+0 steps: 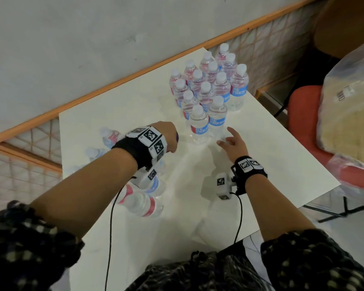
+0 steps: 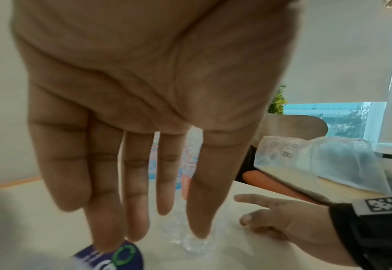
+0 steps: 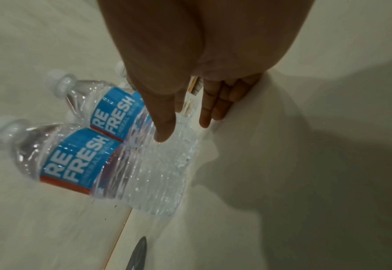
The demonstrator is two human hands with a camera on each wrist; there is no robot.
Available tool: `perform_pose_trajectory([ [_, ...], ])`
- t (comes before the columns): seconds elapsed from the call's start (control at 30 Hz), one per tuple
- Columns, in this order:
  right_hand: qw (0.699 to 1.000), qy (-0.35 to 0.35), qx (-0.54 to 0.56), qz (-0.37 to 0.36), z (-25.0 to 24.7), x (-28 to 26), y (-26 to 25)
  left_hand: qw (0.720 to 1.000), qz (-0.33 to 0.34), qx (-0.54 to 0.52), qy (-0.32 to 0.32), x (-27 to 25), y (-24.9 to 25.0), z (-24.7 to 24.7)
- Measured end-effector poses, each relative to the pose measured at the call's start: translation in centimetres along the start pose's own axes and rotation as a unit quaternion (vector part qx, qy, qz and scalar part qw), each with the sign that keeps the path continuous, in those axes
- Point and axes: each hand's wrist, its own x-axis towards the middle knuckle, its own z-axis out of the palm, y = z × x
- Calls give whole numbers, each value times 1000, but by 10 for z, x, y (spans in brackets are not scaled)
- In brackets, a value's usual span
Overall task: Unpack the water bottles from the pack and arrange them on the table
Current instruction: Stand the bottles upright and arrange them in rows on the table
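Observation:
Several clear water bottles (image 1: 208, 87) with white caps and blue labels stand in a tight group at the far right of the white table (image 1: 271, 154). Two front bottles (image 1: 199, 122) (image 3: 75, 160) are nearest my hands. My right hand (image 1: 232, 141) (image 3: 185, 109) hovers just right of them with its fingers spread, holding nothing. My left hand (image 1: 168, 139) (image 2: 132, 164) is left of them, palm flat and fingers straight. A purple printed piece (image 2: 112, 259) shows under its fingertips. More bottles (image 1: 143, 202) lie on their sides in clear wrap beneath my left forearm.
Two other lying bottles (image 1: 110, 136) poke out at the table's left edge. A red chair (image 1: 303, 114) carrying a large plastic bag (image 1: 349, 106) stands close to the table's right side. A wall with an orange rail (image 1: 135, 78) runs behind.

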Motion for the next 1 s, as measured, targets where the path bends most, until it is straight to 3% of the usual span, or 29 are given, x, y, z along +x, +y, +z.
perform_pose_trajectory([
  [0.17,999,1,33,4,-4,-14,2,998,-27,44,32,-22,-45,1],
  [0.27,999,-2,43,9,-5,-22,0,997,-36,62,14,-30,-51,-3],
  [0.4,999,-30,36,-1,1,-35,-3,1000,15,7,27,-38,-29,-9],
  [0.6,984,-164,-22,-60,20,-61,-14,986,98,-117,60,-34,30,-2],
  [0.73,986,-136,-37,-92,19,-70,-12,975,138,-167,52,-29,51,-1],
  [0.8,990,-95,-39,-92,12,-74,-8,983,134,-122,32,-29,47,-4],
  [0.9,995,-44,-18,-92,2,-76,-4,994,93,37,-32,-37,28,-5],
  [1.0,996,-16,9,-83,-5,-74,-8,981,24,167,-99,-40,3,6],
])
